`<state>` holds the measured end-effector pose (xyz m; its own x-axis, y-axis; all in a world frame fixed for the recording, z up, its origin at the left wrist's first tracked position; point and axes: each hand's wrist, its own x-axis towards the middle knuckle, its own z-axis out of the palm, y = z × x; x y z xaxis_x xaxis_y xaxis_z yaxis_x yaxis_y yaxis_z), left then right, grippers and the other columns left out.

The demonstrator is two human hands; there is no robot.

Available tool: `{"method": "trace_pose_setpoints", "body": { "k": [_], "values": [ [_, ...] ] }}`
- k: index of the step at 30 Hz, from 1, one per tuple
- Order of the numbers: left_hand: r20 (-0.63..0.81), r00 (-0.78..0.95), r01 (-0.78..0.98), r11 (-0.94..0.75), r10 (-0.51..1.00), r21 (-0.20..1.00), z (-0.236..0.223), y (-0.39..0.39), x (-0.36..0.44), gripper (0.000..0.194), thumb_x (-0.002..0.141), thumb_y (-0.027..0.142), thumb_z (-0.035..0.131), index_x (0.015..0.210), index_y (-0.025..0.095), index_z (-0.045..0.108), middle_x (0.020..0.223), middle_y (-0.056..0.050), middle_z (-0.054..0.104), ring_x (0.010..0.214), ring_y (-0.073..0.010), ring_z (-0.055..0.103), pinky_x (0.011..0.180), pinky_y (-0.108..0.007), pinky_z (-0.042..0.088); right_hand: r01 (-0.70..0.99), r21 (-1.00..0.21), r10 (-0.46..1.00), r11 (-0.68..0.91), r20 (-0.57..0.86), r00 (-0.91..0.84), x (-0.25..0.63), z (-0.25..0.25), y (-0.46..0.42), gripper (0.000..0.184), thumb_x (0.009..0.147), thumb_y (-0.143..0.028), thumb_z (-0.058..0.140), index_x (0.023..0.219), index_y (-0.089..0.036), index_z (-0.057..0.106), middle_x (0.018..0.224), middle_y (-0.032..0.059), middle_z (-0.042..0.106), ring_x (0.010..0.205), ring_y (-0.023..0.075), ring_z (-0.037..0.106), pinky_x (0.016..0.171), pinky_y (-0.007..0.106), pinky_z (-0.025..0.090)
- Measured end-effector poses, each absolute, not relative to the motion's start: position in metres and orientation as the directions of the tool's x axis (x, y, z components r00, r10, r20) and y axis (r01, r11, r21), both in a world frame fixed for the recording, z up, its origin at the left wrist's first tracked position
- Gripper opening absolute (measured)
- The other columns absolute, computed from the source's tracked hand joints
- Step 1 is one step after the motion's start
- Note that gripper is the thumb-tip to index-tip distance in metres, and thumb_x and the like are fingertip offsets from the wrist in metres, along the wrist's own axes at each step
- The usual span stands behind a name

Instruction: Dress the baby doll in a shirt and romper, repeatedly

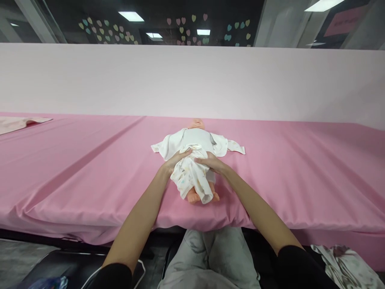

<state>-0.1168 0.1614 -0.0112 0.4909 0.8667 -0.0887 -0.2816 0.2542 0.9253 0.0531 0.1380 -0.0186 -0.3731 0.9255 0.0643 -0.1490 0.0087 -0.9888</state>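
Note:
A baby doll (197, 124) lies on its back with its head toward the wall and its feet (193, 196) toward me. It has on a white top (195, 137), whose sleeves spread out to both sides. Over its belly and legs is a bunched white baby garment (190, 175) with small prints; one tube-like end hangs down between the feet. My left hand (178, 159) grips the garment's left edge, thumb on top. From the other side my right hand (213, 161) holds it too, thumb pressed on the cloth. The undersides of my fingers are hidden.
The doll rests on a pink-covered padded table (90, 172) against a white wall (192, 80). A pale cloth (18, 123) lies at the far left. Below right is a crumpled printed cloth (351, 265); a black chair (66, 265) stands below left.

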Motion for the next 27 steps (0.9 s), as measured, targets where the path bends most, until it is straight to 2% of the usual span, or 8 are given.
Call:
{"method": "trace_pose_setpoints", "body": {
  "k": [2,6,9,13,18,20,24,27],
  "values": [
    [-0.110,0.478,-0.311,0.285,0.871,0.907,-0.012,0.162,-0.113,0.036,0.078,0.025,0.063,0.110,0.010,0.058,0.078,-0.010,0.070,0.066,-0.0209,0.068,0.065,-0.030,0.056,-0.107,-0.994,0.918,-0.002,0.041,-0.395,0.054,-0.018,0.137,0.046,0.061,-0.031,0.077,0.103,-0.016,0.062,0.098,0.0057,0.068,0.087,0.0191,0.063,0.077,0.029,0.051],
    [-0.148,0.551,-0.227,0.318,0.821,0.920,-0.009,0.160,-0.116,0.041,0.075,0.025,0.066,0.112,0.010,0.057,0.081,-0.011,0.071,0.071,-0.0226,0.068,0.067,-0.030,0.056,-0.331,-0.940,0.926,-0.080,0.052,-0.373,0.053,-0.021,0.141,0.035,0.069,-0.031,0.069,0.099,-0.014,0.062,0.094,0.0070,0.069,0.083,0.0191,0.064,0.076,0.031,0.051],
    [-0.157,0.608,-0.122,0.287,0.778,0.950,-0.007,0.158,-0.121,0.050,0.068,0.019,0.073,0.114,0.012,0.056,0.085,-0.011,0.071,0.077,-0.0238,0.068,0.070,-0.030,0.055,-0.396,-0.911,0.955,-0.116,0.007,-0.296,0.053,-0.026,0.145,0.030,0.070,-0.029,0.067,0.096,-0.015,0.062,0.089,0.0069,0.069,0.080,0.0197,0.064,0.073,0.031,0.052],
    [-0.129,0.566,-0.192,0.282,0.814,0.940,-0.010,0.158,-0.122,0.051,0.067,0.014,0.071,0.115,0.012,0.056,0.088,-0.011,0.071,0.082,-0.0250,0.068,0.077,-0.032,0.054,-0.357,-0.932,0.975,-0.069,0.013,-0.223,0.053,-0.026,0.144,0.030,0.070,-0.031,0.068,0.095,-0.017,0.062,0.091,0.0055,0.069,0.081,0.0179,0.064,0.074,0.029,0.052],
    [-0.185,0.564,-0.321,0.420,0.805,0.849,-0.014,0.160,-0.120,0.038,0.076,0.023,0.059,0.110,0.007,0.057,0.087,-0.014,0.071,0.084,-0.0278,0.067,0.080,-0.038,0.053,-0.179,-0.983,0.910,-0.050,0.029,-0.415,0.056,-0.020,0.138,0.038,0.064,-0.030,0.075,0.097,-0.016,0.063,0.093,0.0055,0.068,0.081,0.0168,0.063,0.070,0.026,0.051],
    [-0.134,0.571,-0.350,0.388,0.810,0.853,-0.014,0.159,-0.120,0.040,0.073,0.020,0.060,0.112,0.008,0.056,0.089,-0.014,0.070,0.085,-0.0273,0.067,0.081,-0.038,0.053,-0.210,-0.976,0.902,-0.058,0.039,-0.429,0.057,-0.021,0.139,0.036,0.063,-0.026,0.075,0.095,-0.015,0.064,0.090,0.0053,0.069,0.079,0.0170,0.063,0.070,0.026,0.051],
    [0.040,0.584,-0.418,0.258,0.811,0.871,-0.012,0.155,-0.118,0.050,0.067,0.011,0.064,0.116,0.015,0.055,0.096,-0.008,0.070,0.090,-0.0248,0.066,0.080,-0.033,0.053,-0.402,-0.914,0.914,-0.053,0.118,-0.389,0.058,-0.030,0.147,0.037,0.061,-0.020,0.072,0.096,-0.015,0.063,0.092,0.0057,0.069,0.084,0.0196,0.064,0.077,0.031,0.051],
    [0.047,0.522,-0.375,0.180,0.852,0.909,-0.010,0.154,-0.115,0.042,0.069,0.010,0.064,0.110,0.014,0.059,0.092,-0.007,0.071,0.085,-0.0245,0.067,0.075,-0.029,0.054,-0.454,-0.890,0.933,-0.041,0.129,-0.336,0.057,-0.032,0.150,0.042,0.056,-0.015,0.073,0.097,-0.016,0.061,0.093,0.0055,0.069,0.086,0.0211,0.064,0.077,0.032,0.051]
  ]
}}
